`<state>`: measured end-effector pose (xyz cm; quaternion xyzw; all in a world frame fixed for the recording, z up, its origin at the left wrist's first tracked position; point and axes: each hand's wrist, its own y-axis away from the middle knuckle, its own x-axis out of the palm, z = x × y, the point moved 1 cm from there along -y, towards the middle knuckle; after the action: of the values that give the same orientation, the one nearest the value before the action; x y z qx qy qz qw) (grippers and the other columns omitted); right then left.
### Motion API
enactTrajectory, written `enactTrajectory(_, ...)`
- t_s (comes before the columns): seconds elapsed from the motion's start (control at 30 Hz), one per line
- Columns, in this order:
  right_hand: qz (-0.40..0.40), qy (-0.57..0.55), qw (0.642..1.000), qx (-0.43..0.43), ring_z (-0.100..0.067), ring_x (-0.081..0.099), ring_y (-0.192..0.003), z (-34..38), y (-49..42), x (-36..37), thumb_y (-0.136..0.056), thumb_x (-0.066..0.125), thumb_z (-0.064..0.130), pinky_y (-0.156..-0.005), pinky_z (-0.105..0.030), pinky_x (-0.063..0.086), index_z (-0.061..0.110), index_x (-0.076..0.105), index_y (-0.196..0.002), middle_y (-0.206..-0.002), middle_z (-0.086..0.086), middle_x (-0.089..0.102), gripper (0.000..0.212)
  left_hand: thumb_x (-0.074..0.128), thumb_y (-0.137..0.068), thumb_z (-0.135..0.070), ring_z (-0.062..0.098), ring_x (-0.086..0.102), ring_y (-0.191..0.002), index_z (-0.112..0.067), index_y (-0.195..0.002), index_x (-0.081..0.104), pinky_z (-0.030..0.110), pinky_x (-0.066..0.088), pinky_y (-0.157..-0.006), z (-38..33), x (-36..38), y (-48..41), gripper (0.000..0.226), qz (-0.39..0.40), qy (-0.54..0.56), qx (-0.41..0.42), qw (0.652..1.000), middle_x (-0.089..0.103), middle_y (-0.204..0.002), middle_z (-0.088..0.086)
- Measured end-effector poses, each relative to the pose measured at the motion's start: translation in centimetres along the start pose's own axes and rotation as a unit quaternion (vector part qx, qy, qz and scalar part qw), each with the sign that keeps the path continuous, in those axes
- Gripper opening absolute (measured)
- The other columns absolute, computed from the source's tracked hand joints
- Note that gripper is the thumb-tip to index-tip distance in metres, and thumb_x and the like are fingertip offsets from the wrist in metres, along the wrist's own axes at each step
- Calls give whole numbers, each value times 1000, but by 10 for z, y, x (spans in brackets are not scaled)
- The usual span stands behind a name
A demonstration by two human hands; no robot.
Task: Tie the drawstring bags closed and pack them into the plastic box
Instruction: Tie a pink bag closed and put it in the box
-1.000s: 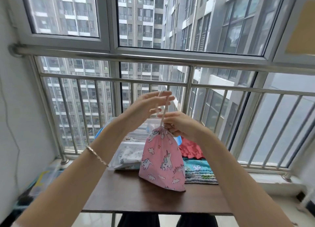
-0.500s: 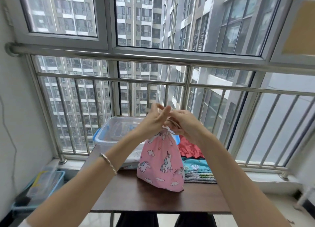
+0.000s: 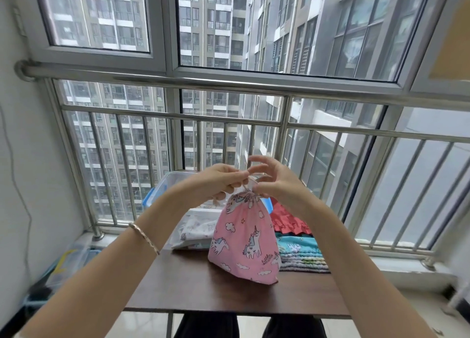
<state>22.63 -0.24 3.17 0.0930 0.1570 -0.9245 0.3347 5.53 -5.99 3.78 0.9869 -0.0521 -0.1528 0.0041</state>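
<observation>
- The pink unicorn-print cloth drawstring bag (image 3: pixel 244 238) stands on the dark wooden table (image 3: pixel 193 289), neck gathered, knot seemingly unfinished.
- The left hand (image 3: pixel 216 182) pinches the pale cord (image 3: pixel 248 186) in its grip; the right hand (image 3: pixel 273 185) is part spread, its grip unclear.
- The clear plastic box (image 3: pixel 162 187) waits at 11 o'clock; packing remains.

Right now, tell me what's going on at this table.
A person is tying a pink unicorn bag shut. Both the left hand and the right hand pinch its drawstring at the gathered neck, and the bag stands upright on the dark table. The knot isn't visibly finished. The clear plastic box waits behind, with a stack of folded bags to the right.
</observation>
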Motion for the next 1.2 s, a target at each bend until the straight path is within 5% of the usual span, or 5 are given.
enactTrajectory(0.17, -43, 117, 989, -84, -10, 68, -72, 1, 0, 6, -79, 49, -16, -67, -22, 53, 4, 72, -85, -75, -4, 71, 31, 53, -95, -37, 7, 30, -48, -15, -84, 68, 19, 24, -44, -5, 6, 7, 29, -10, -155, 32, 987, 40, -59, -7)
enactTrajectory(0.47, 160, -169, 972, 17, -12, 52, -74, -6, -8, -2, -78, 55, -3, -80, -24, 44, 2, 57, -77, -73, -4, 55, 5, 55, -95, -30, 5, 31, -45, -4, -92, 69, 18, 27, -46, -16, 6, 14, 30, -102, -188, 141, 967, 45, -48, -14)
enactTrajectory(0.73, 30, -114, 993, -16, -11, 56, -61, -3, -12, 4, -81, 68, 30, -59, -20, 49, 6, 55, -105, -76, -3, 61, 36, 57, -93, -28, 9, 33, -49, -7, -88, 70, 21, 27, -47, -13, 4, 17, 25, -118, -182, 136, 967, 45, -56, -5)
enactTrajectory(0.93, -85, -434, 897, 14, -24, 69, -94, -4, -7, -10, -97, 47, 36, -104, -46, 43, 9, 73, -73, -83, -8, 72, 45, 63, -89, -26, 3, 37, -46, -12, -91, 73, 13, 31, -46, -9, -8, 24, 17, -107, -202, 124, 966, 60, -66, 1)
enactTrajectory(1.2, -44, -262, 957, 120, -11, 35, -57, -8, 9, -15, -98, 47, 29, -59, -19, 49, -2, 63, -112, -60, 3, 30, 38, 61, -89, -22, 8, 46, -59, -29, -84, 67, 16, 39, -54, 14, -33, 36, 11, -139, -269, 107, 947, 60, -72, -13)
